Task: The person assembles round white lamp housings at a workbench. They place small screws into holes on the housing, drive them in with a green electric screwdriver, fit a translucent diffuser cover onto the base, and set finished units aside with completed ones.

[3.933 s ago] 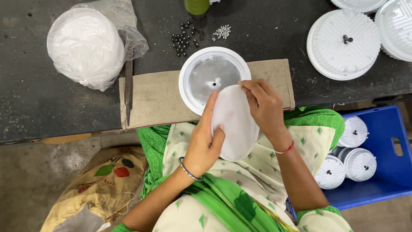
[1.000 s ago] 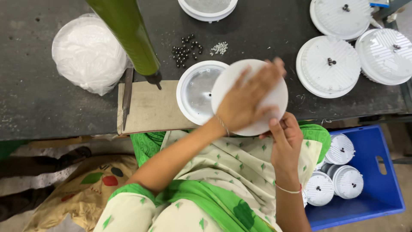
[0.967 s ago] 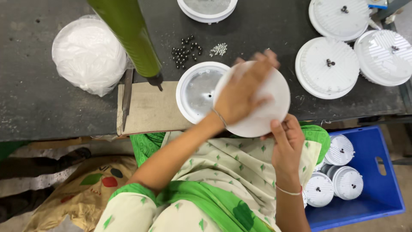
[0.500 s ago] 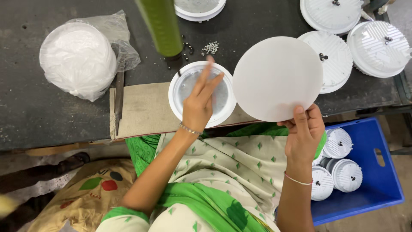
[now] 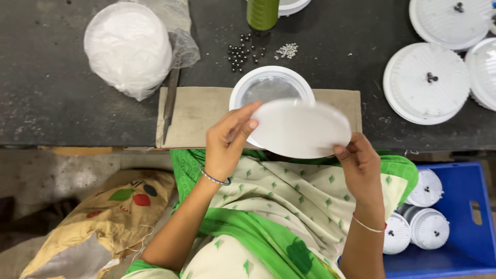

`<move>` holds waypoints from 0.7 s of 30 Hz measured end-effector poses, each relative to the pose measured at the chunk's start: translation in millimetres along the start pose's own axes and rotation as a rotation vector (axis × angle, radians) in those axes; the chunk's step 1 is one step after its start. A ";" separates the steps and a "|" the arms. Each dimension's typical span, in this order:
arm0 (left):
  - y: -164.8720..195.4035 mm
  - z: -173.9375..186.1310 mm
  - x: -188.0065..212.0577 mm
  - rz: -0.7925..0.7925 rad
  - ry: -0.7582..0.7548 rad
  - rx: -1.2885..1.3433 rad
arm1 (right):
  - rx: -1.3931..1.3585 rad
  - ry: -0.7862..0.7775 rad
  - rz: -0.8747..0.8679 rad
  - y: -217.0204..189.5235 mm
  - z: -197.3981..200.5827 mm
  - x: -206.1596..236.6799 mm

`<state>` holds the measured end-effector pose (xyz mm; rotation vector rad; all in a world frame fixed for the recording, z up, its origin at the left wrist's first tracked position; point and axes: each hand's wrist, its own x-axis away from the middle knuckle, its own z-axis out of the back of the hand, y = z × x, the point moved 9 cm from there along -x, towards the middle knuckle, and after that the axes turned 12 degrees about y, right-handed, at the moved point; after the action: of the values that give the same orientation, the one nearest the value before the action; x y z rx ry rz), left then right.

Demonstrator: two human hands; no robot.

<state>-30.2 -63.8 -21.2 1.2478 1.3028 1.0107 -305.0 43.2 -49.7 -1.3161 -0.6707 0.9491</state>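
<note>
Dark workbench (image 5: 62, 93) at twelve o'clock, left hand (image 5: 227, 142) and right hand (image 5: 361, 165) both pinched a white disc (image 5: 302, 129), round housing (image 5: 258, 85) just beyond.

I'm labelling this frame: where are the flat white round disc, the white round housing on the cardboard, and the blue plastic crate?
flat white round disc (image 5: 302, 129), head view, its middle.
white round housing (image 5: 268, 88), head view, clear centre.
blue plastic crate (image 5: 467, 227), head view, inner wall.
</note>
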 end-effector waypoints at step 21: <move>8.0 60.7 4.8 -0.064 0.174 -0.234 | 0.045 0.021 0.009 -29.3 -49.5 -4.1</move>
<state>31.3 -62.7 -21.4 0.9525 1.3050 1.2084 -258.9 15.6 -28.6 -1.2888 -0.6245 0.9520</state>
